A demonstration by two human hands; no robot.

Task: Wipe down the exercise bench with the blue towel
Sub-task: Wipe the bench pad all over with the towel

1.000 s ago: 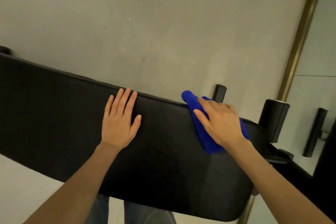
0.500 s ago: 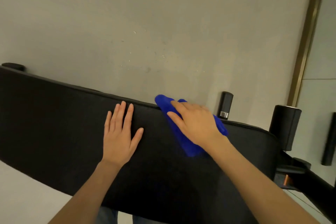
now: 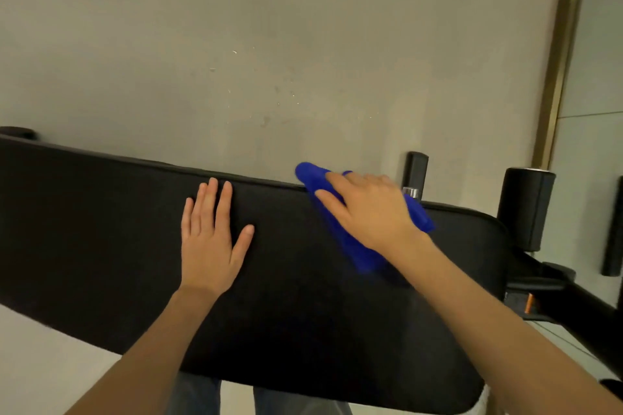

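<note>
**A:** Where is the blue towel (image 3: pixel 352 248) sitting?

**B:** It is lying in a long bunched fold across the exercise bench (image 3: pixel 101 229), near the right end and reaching the far edge. The right hand (image 3: pixel 371 212) is pressing down on it, with the fingers (image 3: pixel 332 204) stretched out over the cloth rather than curling round it.

**A:** And the left hand (image 3: pixel 209 246)?

**B:** It is resting palm-down on the pad just left of the towel. The fingers are lying straight and close together with the thumb splayed, holding nothing. It seems to be steadying the bench.

**A:** How should the wipe be going?

**B:** I am judging it mid-stroke. The palm should be spreading even pressure so the whole fold is dragging, not only the fingertip end. Strokes should be overlapping along the pad. The towel's tip is poking past the far edge, so it is worth watching that it isn't sliding off toward the floor (image 3: pixel 269 44). The left hand will be needing to move aside once the wipe is heading its way.
</note>
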